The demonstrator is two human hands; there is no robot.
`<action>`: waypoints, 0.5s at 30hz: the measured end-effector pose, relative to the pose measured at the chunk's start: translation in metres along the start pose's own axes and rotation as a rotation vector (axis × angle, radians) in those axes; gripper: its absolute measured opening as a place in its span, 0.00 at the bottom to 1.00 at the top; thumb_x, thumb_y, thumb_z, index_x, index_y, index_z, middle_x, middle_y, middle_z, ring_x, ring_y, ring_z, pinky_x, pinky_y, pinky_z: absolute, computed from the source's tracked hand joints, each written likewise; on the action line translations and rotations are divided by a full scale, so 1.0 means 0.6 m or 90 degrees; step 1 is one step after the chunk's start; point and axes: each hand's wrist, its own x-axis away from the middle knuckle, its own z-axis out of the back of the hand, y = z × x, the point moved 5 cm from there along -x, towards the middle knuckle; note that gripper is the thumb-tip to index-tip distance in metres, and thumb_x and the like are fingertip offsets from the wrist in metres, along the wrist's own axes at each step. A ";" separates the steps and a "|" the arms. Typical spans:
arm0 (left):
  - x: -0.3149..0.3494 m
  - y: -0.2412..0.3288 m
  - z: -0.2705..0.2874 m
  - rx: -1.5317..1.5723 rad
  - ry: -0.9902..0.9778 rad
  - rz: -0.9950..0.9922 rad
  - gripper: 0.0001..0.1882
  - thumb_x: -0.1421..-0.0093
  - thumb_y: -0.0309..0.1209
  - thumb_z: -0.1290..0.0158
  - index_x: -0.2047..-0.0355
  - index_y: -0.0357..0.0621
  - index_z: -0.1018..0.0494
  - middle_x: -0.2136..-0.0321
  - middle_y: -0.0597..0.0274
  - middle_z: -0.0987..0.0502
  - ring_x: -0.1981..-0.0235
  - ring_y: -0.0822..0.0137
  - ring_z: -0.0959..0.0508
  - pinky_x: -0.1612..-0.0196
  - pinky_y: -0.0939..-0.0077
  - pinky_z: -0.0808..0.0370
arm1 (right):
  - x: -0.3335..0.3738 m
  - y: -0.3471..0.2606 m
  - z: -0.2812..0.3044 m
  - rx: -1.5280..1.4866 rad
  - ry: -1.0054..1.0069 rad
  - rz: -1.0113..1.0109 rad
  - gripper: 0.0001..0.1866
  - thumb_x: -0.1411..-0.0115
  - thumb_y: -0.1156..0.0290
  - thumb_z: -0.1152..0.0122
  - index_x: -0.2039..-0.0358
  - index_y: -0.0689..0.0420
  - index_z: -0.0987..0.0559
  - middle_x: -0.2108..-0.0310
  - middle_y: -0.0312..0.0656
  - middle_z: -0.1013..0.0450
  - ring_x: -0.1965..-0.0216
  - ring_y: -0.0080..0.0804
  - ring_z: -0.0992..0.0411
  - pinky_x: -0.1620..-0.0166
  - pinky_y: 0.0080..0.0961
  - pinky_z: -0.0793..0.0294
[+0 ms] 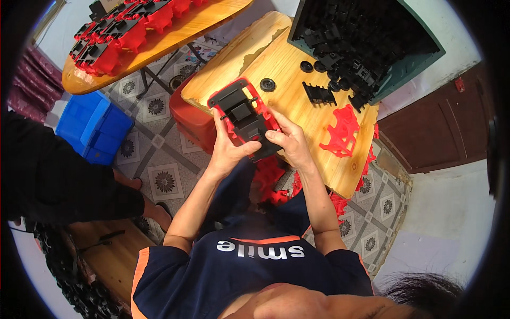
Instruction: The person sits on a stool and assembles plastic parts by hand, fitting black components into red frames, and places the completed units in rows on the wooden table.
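Observation:
Between my hands, over the near edge of the wooden table (297,90), I hold a red and black plastic toy vehicle body (240,113), its black inner side facing up. My left hand (229,149) grips its left and near side, thumb lying across the black part. My right hand (289,139) wraps the right side, thumb pressed on the black piece. On the table beyond lies a round black wheel (268,85). To the right are a black rack-like part (319,94) and a red plastic frame (341,132).
A dark green bin (411,74) tipped on its side spills black parts onto the table's far right. More assembled red and black bodies (119,37) crowd another table (212,24) at the far left. A blue bin (94,127), a red stool (191,119) and a person in black (64,175) are left.

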 end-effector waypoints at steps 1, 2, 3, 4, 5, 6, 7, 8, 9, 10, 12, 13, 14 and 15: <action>-0.002 0.010 0.001 0.006 -0.018 0.004 0.70 0.55 0.28 0.28 0.30 0.47 0.77 0.38 0.50 0.40 0.38 0.60 0.36 0.38 0.61 0.35 | -0.001 0.004 -0.003 -0.002 -0.008 -0.002 0.43 0.42 0.67 0.37 0.32 0.65 0.48 0.41 0.45 0.34 0.42 0.28 0.34 0.39 0.25 0.38; -0.001 0.018 0.004 0.012 -0.035 0.006 0.70 0.55 0.27 0.29 0.30 0.47 0.77 0.38 0.50 0.41 0.38 0.59 0.35 0.39 0.61 0.33 | -0.005 0.009 -0.007 0.024 -0.017 -0.004 0.42 0.42 0.66 0.37 0.32 0.65 0.46 0.41 0.45 0.34 0.41 0.28 0.35 0.39 0.25 0.38; 0.010 0.026 0.013 0.011 -0.015 0.014 0.70 0.55 0.26 0.29 0.30 0.47 0.76 0.38 0.50 0.41 0.39 0.59 0.34 0.40 0.62 0.32 | -0.012 0.015 -0.020 0.048 -0.044 -0.008 0.40 0.41 0.65 0.37 0.33 0.66 0.44 0.42 0.44 0.34 0.41 0.28 0.35 0.39 0.26 0.38; 0.013 0.032 0.023 0.009 0.002 0.015 0.70 0.55 0.25 0.29 0.30 0.47 0.76 0.38 0.50 0.41 0.39 0.59 0.34 0.41 0.62 0.31 | -0.019 0.016 -0.027 0.046 -0.074 -0.003 0.40 0.41 0.65 0.37 0.33 0.66 0.44 0.42 0.44 0.34 0.41 0.28 0.35 0.39 0.26 0.38; 0.020 0.036 0.024 0.008 0.005 -0.004 0.71 0.57 0.24 0.29 0.31 0.47 0.77 0.37 0.50 0.42 0.39 0.59 0.34 0.40 0.62 0.31 | -0.013 0.013 -0.026 0.023 -0.088 0.023 0.39 0.40 0.62 0.38 0.34 0.66 0.43 0.42 0.44 0.34 0.41 0.28 0.35 0.39 0.26 0.38; 0.017 0.044 0.018 -0.050 -0.030 -0.012 0.72 0.60 0.28 0.26 0.30 0.45 0.73 0.37 0.48 0.43 0.38 0.59 0.36 0.38 0.60 0.34 | -0.010 0.011 -0.022 0.002 -0.096 0.053 0.39 0.39 0.59 0.39 0.34 0.66 0.42 0.42 0.44 0.34 0.41 0.29 0.36 0.39 0.26 0.39; 0.011 0.060 0.006 -0.309 -0.100 -0.173 0.73 0.64 0.36 0.24 0.29 0.42 0.67 0.37 0.44 0.44 0.36 0.55 0.39 0.37 0.59 0.37 | -0.006 0.015 -0.015 0.013 -0.062 0.059 0.39 0.38 0.56 0.40 0.34 0.66 0.42 0.41 0.44 0.35 0.41 0.30 0.37 0.38 0.27 0.40; 0.027 0.046 0.005 -0.389 -0.064 -0.196 0.72 0.66 0.44 0.24 0.29 0.39 0.62 0.39 0.41 0.43 0.36 0.48 0.39 0.37 0.58 0.39 | 0.001 0.019 -0.016 0.022 -0.029 0.062 0.40 0.37 0.52 0.41 0.35 0.66 0.42 0.40 0.44 0.36 0.40 0.31 0.38 0.38 0.28 0.41; 0.035 0.057 0.005 -0.388 -0.062 -0.211 0.72 0.65 0.45 0.25 0.29 0.38 0.63 0.39 0.39 0.44 0.37 0.46 0.39 0.37 0.58 0.38 | 0.006 0.010 -0.030 0.086 -0.028 0.031 0.42 0.38 0.49 0.42 0.34 0.65 0.43 0.39 0.44 0.37 0.39 0.31 0.39 0.37 0.28 0.42; 0.043 0.066 0.008 -0.383 -0.062 -0.224 0.73 0.64 0.47 0.25 0.29 0.38 0.64 0.39 0.38 0.44 0.38 0.44 0.38 0.38 0.57 0.38 | 0.009 0.002 -0.039 0.156 -0.024 0.001 0.44 0.38 0.46 0.42 0.33 0.64 0.45 0.38 0.44 0.38 0.38 0.32 0.41 0.37 0.28 0.43; 0.063 0.097 0.024 -0.473 -0.011 -0.283 0.73 0.65 0.47 0.25 0.30 0.37 0.63 0.39 0.38 0.44 0.39 0.43 0.38 0.38 0.56 0.37 | 0.001 0.003 -0.061 0.137 -0.105 0.030 0.46 0.39 0.43 0.42 0.33 0.63 0.45 0.37 0.46 0.39 0.37 0.34 0.41 0.36 0.31 0.43; 0.070 0.108 0.034 -0.487 0.006 -0.341 0.72 0.64 0.48 0.26 0.30 0.37 0.61 0.39 0.38 0.43 0.39 0.42 0.38 0.38 0.55 0.38 | -0.009 0.001 -0.076 0.117 -0.150 0.050 0.48 0.40 0.41 0.42 0.32 0.62 0.46 0.36 0.48 0.40 0.35 0.36 0.42 0.36 0.34 0.43; 0.073 0.123 0.052 -0.506 0.041 -0.403 0.69 0.65 0.47 0.25 0.31 0.36 0.57 0.40 0.40 0.43 0.38 0.43 0.38 0.38 0.54 0.38 | -0.019 -0.005 -0.088 0.116 -0.165 0.057 0.48 0.40 0.41 0.42 0.32 0.62 0.46 0.36 0.48 0.40 0.35 0.36 0.42 0.36 0.34 0.43; 0.072 0.129 0.088 -0.472 0.114 -0.470 0.67 0.66 0.43 0.25 0.32 0.38 0.55 0.40 0.44 0.42 0.37 0.48 0.39 0.38 0.55 0.39 | -0.021 -0.036 -0.107 0.061 -0.155 0.117 0.52 0.42 0.37 0.43 0.31 0.63 0.48 0.35 0.49 0.42 0.35 0.39 0.43 0.36 0.35 0.42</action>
